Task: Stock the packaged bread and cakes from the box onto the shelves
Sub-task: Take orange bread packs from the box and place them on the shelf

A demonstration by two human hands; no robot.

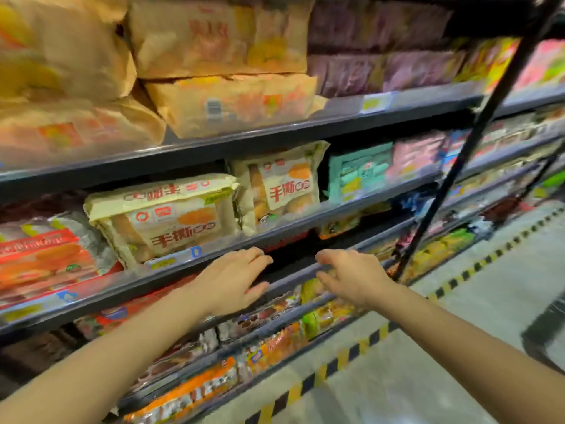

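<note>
- My left hand [235, 278] and right hand [351, 275], centre frame: both spread loose and empty, fingers at the dark gap under the middle shelf [305, 223].
- Just above, centre: two cream bread packs [165, 218] already sit on that shelf.
- Upper left: brown bread bags [226, 41] stacked full.
- The box is out of frame; I judge stocking well along, this gap still to fill.
</note>
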